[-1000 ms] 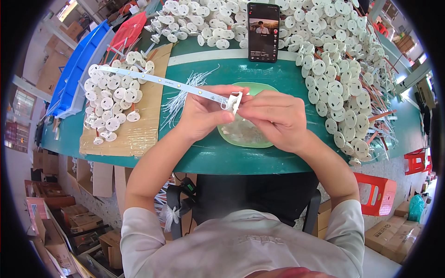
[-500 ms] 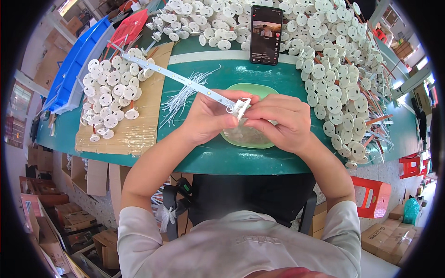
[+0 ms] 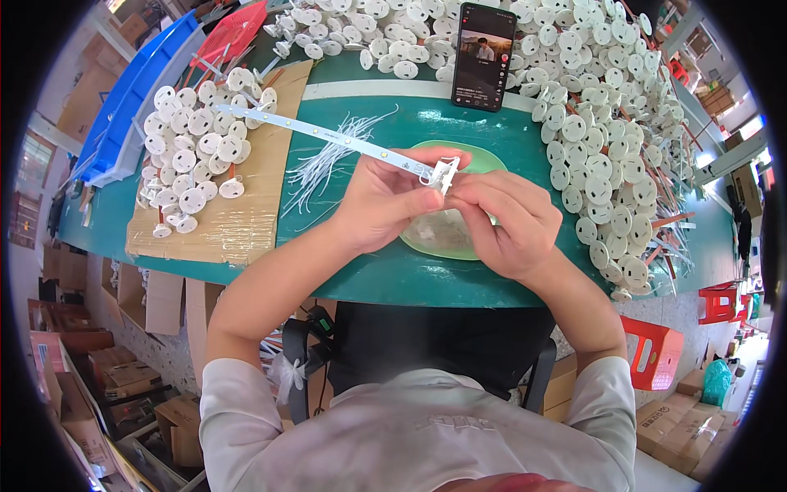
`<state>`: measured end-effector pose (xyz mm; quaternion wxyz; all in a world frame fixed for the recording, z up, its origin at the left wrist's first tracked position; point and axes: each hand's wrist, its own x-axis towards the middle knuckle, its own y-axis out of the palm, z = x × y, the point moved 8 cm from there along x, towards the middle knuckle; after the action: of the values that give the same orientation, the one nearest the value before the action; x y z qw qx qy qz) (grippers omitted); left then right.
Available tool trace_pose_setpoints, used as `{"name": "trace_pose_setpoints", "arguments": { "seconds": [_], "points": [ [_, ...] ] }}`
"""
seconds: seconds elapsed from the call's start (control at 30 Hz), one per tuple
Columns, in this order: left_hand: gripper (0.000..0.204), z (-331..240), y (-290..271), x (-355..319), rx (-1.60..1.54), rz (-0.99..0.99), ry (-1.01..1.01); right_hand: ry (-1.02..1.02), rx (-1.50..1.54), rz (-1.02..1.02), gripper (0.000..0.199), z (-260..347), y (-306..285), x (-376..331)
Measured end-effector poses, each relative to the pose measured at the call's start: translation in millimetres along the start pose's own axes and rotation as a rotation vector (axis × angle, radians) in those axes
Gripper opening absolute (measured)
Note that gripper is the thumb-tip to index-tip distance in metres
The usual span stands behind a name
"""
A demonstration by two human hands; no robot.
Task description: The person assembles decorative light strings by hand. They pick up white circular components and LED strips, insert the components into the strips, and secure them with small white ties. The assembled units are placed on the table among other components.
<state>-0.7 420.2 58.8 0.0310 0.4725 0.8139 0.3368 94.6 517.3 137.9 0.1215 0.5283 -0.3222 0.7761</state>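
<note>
My left hand [image 3: 379, 203] is closed around the right end of a narrow LED strip [image 3: 328, 136], which slants up and leftward over the table. At that end sits a white plastic disc-shaped base [image 3: 443, 175], seen nearly edge-on, with thin white wire by it. My right hand [image 3: 515, 220] is closed, thumb and fingers pinched together against the base's right side. Whatever lies between those fingertips is hidden. Under the hands is a light green bowl [image 3: 485, 157], its contents mostly covered. A bundle of thin white wires [image 3: 324, 168] lies left of the bowl.
Finished-looking white discs [image 3: 193, 199] with strips lie on cardboard [image 3: 221, 246] at left. A large heap of similar discs [image 3: 598, 189] covers the back and right. A phone [image 3: 482, 57] stands at the back. Blue [image 3: 131, 107] and red trays [image 3: 234, 37] sit far left.
The strip has swung to a flatter slant, and the white base is turned and tilted differently. Both hands stay closed at it. The whole view has shifted slightly.
</note>
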Motion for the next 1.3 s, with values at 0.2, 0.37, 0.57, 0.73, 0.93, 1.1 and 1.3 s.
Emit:
{"name": "trace_pose_setpoints", "arguments": {
  "seconds": [0.2, 0.37, 0.57, 0.73, 0.93, 1.1, 1.3],
  "points": [
    [0.047, 1, -4, 4, 0.16, -0.065, 0.036, -0.019, -0.114, 0.029, 0.018, 3, -1, 3],
    [0.022, 1, -6, 4, 0.213, -0.078, 0.049, -0.006, -0.173, 0.012, 0.019, -1, 3, -4],
    [0.023, -7, -6, 3, 0.25, -0.073, 0.074, -0.046, -0.097, -0.025, 0.02, -4, 5, -6],
    [0.022, -6, -7, 4, 0.088, -0.139, 0.047, 0.033, -0.031, 0.05, 0.02, -12, 6, -5],
    [0.027, -8, 5, 3, 0.042, -0.13, 0.045, 0.212, 0.085, 0.066, 0.016, -19, -3, 3],
    [0.049, -31, 42, -15, 0.303, -0.158, 0.111, 0.188, 0.045, -0.011, 0.015, 13, -24, 18],
    [0.053, -17, 105, -80, 0.131, -0.139, 0.354, 0.097, 0.1, -0.109, 0.018, 92, -39, -10]
  ]
}}
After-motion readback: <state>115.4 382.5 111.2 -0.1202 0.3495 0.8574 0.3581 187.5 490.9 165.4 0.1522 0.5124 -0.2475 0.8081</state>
